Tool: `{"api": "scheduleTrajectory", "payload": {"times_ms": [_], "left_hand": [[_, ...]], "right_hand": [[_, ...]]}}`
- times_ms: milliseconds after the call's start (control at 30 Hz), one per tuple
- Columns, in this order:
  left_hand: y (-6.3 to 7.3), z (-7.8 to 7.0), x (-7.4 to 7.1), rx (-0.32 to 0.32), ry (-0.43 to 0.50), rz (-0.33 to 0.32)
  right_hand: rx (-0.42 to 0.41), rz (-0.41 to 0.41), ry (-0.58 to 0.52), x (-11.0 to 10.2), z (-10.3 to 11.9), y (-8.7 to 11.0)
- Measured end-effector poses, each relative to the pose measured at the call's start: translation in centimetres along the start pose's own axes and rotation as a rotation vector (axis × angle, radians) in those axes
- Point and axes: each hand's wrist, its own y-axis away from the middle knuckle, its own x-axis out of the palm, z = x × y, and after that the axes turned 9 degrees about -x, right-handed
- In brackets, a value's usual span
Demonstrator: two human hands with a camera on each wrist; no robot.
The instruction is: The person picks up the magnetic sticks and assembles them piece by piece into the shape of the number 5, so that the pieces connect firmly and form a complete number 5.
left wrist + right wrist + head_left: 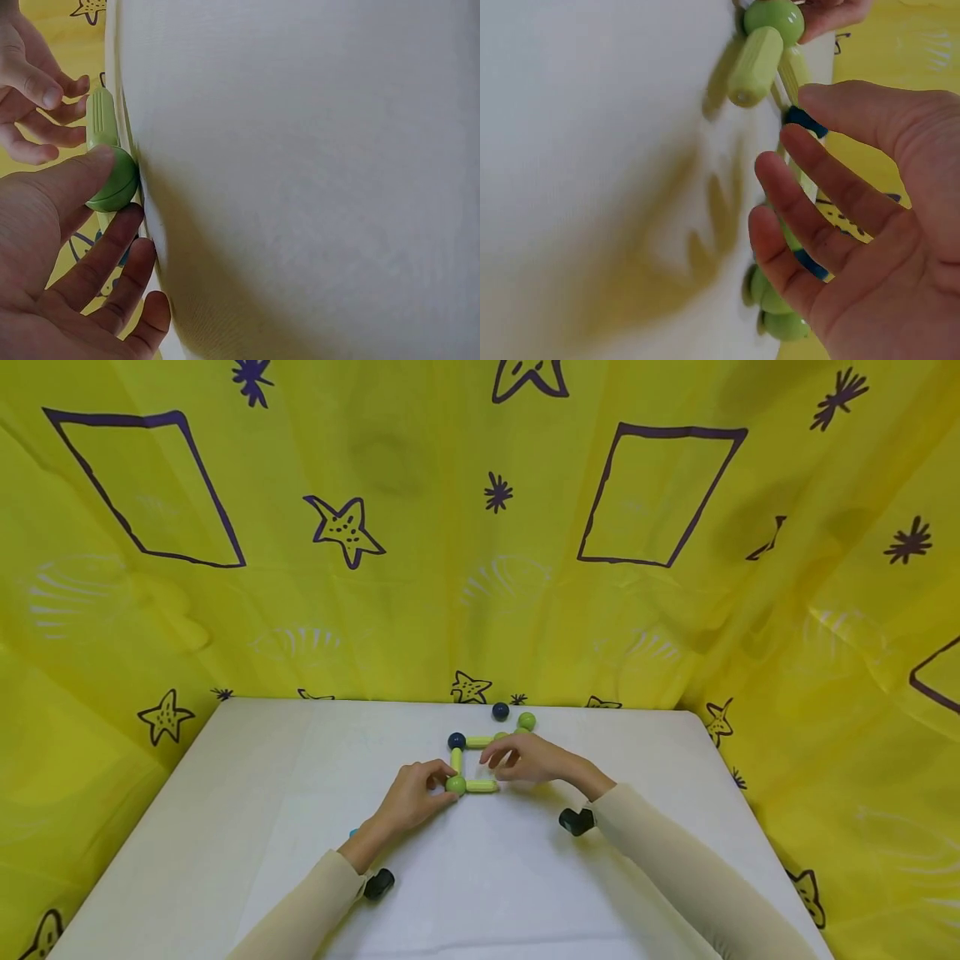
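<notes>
My left hand [412, 793] pinches a green ball [116, 184] between thumb and fingers, low on the white table. From that ball a pale green ribbed rod [755, 67] sticks out to the right, its far end bare. A second pale rod [457, 762] runs from the ball back to a dark blue ball [457, 741], where a third rod [478, 742] leads right. My right hand [528, 757] hovers just right of the bare rod end, fingers loosely bent and holding nothing. It partly hides the green balls at the back right of the shape.
A loose dark blue ball [500, 712] lies near the table's back edge, close to a green ball [527, 721]. Yellow patterned cloth [420, 610] hangs behind and beside the white table [300, 760].
</notes>
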Motion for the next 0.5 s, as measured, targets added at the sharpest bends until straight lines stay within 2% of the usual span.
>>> {"api": "scheduleTrajectory", "payload": {"times_ms": [267, 500], "left_hand": [[0.1, 0.1, 0.0, -0.006, -0.002, 0.008], [0.0, 0.0, 0.1, -0.004, -0.004, 0.015]], "right_hand": [[-0.040, -0.200, 0.099, -1.8, -1.0, 1.6], [0.043, -0.378, 0.163, -2.3, -1.8, 2.3]]}}
